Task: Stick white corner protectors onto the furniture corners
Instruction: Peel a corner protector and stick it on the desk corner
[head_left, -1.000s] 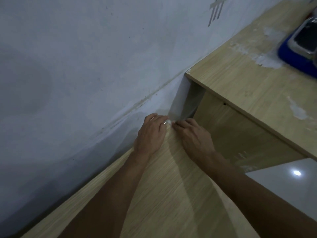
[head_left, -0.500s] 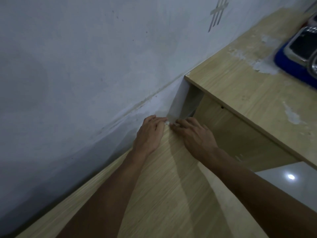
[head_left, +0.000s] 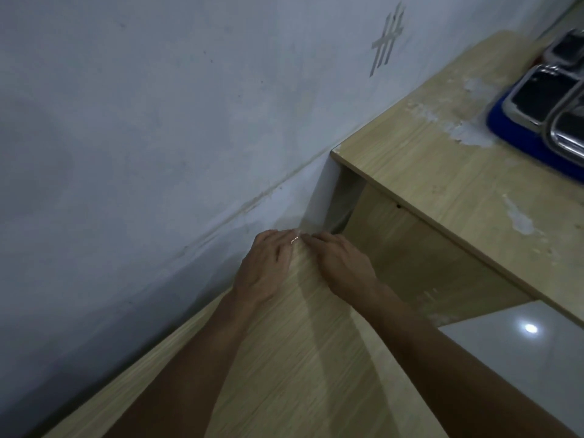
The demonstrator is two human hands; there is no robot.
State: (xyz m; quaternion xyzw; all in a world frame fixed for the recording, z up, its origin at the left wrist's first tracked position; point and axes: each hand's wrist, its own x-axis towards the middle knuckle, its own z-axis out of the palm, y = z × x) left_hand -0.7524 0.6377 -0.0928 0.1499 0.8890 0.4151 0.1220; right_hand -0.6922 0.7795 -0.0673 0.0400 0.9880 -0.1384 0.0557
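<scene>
A small white corner protector [head_left: 297,238] sits at the far corner of a low wooden board [head_left: 284,358] where it meets the wall. My left hand [head_left: 265,270] and my right hand [head_left: 343,263] lie side by side on the board, fingertips meeting at the protector. Both hands' fingers bend down over the corner and pinch or press the protector. Most of the protector is hidden under the fingertips.
A higher wooden desk top [head_left: 442,172] with worn white patches stands to the right, its near corner [head_left: 335,151] bare. A blue tray [head_left: 534,137] with metal containers sits on it. A grey-white wall [head_left: 158,121] runs along the left. Glossy floor tile [head_left: 521,343] shows lower right.
The hands stay at the same corner, fingertips still on the protector. The view has shifted slightly, showing more of the desk and tray.
</scene>
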